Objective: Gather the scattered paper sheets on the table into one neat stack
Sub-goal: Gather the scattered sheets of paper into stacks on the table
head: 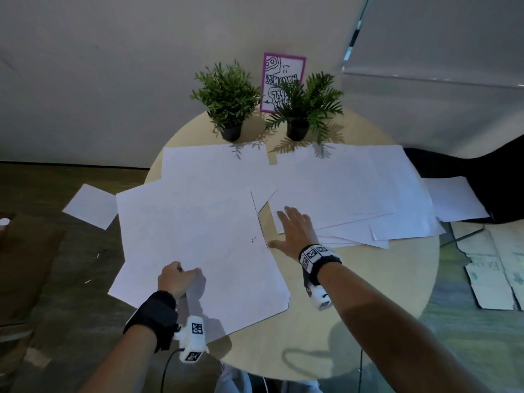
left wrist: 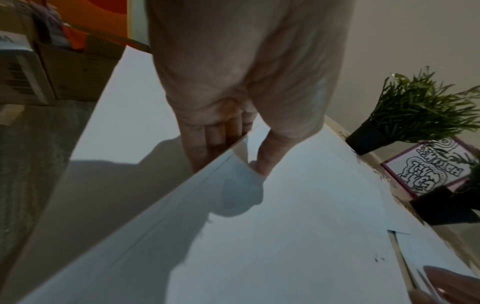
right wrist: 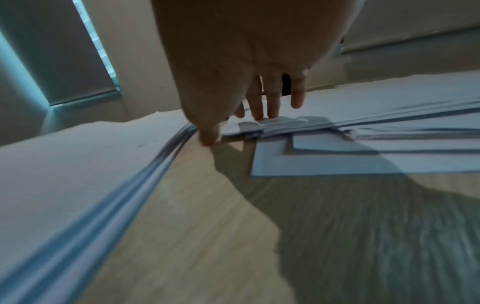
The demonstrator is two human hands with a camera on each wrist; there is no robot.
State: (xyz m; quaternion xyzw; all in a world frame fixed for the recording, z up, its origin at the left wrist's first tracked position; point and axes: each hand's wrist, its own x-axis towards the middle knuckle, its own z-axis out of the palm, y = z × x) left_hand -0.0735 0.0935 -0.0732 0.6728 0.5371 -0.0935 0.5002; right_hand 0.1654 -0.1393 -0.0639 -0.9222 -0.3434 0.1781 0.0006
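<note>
Left hand point(head: 177, 279) pinches the near paper sheets point(head: 215, 251), thumb above, fingers beneath. Right hand point(head: 296, 231), fingers spread straight, fingertips touching the overlapping sheets point(head: 354, 194) ahead.

Head view looks down and forward over the round pale wooden table point(head: 368, 293). Left wrist view sits close, facing along the fingers toward the two green potted plants point(left wrist: 415, 109), shared with head view. Right wrist view skims low over the tabletop.

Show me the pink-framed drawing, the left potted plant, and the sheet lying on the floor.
pink-framed drawing point(head: 279, 69): head view, upper white area.
left potted plant point(head: 231, 133): head view, black pot.
white paper sheet on the floor point(head: 90, 205): head view, centre.
</note>
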